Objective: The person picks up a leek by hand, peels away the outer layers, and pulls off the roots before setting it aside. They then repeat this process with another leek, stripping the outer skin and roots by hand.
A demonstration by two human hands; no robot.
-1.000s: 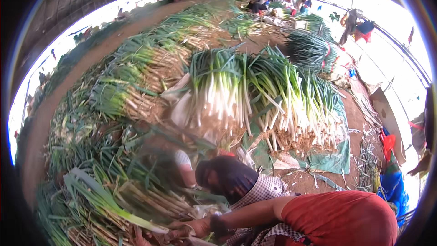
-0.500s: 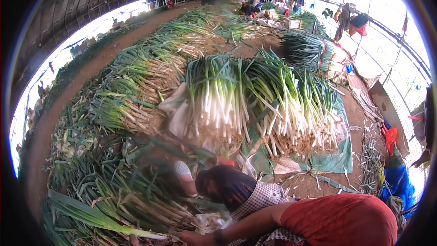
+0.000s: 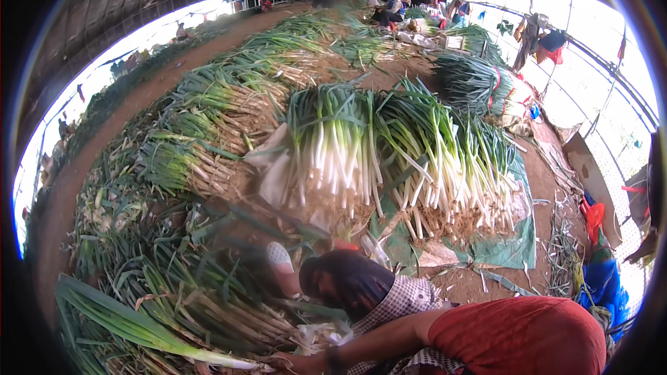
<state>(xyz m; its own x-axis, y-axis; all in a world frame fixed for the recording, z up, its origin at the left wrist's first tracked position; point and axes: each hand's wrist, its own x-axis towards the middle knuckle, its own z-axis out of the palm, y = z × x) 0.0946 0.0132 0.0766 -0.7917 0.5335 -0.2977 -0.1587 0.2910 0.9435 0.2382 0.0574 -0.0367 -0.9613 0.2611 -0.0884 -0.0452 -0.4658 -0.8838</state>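
Observation:
My right hand [image 3: 297, 362] reaches in from the lower right, a dark band on its wrist. Its fingers close around the white root end of a large green onion [image 3: 160, 339], which lies slanted with its broad leaves toward the left. Just beyond is a pile of untrimmed green onions [image 3: 229, 305], their stalks brownish. Pale, filmy scraps [image 3: 321, 335] lie beside my wrist. My left hand does not show. My bent knee [image 3: 347, 281] in dark cloth and a foot in a white dotted covering [image 3: 279, 257] are beyond the arm.
Cleaned green onions lie in a left bundle [image 3: 330, 146] and a right bundle [image 3: 451, 167], partly on a green sheet [image 3: 504, 246]. More untrimmed onions [image 3: 174, 160] line the left. Tied bundles [image 3: 472, 83] stand at far right. A blue bag [image 3: 603, 285] sits at right. People [image 3: 392, 10] are far back.
The held green onion's leaf tips have shifted left and slightly up, and its white end a little right. My view has tilted slightly; the bundles stay put.

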